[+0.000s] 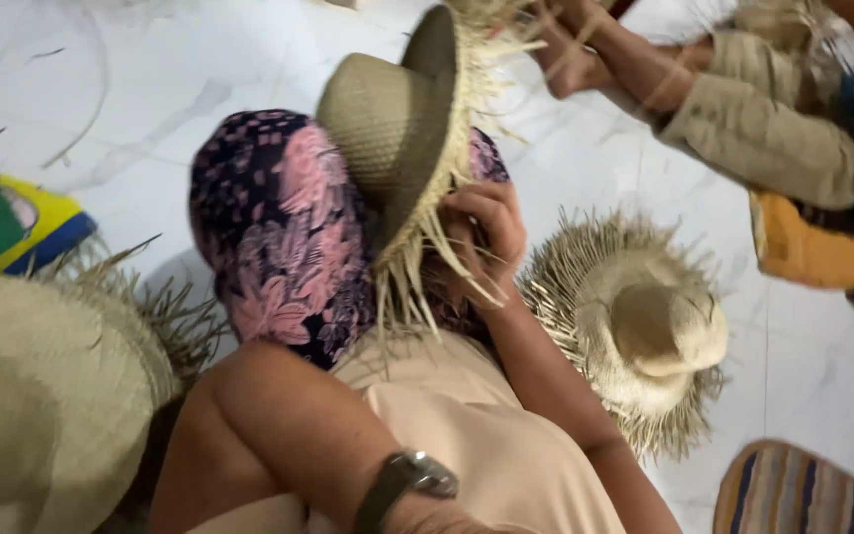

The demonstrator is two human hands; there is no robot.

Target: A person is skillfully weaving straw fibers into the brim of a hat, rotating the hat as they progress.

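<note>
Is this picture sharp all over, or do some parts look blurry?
Head view: soft motion blur throughout; the woven hat at the right hand is clearest, the big hat at left is smeared, and the white floor shows even light with little glare.

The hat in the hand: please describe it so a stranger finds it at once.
Start at the pink-flowered dark cloth in the middle. Above it the right hand grips a straw hat. Unlike the hat on the floor, it stands on edge.

The left hand is cut off at the bottom edge; the large pale woven straw hat runs off the lower left.
</note>
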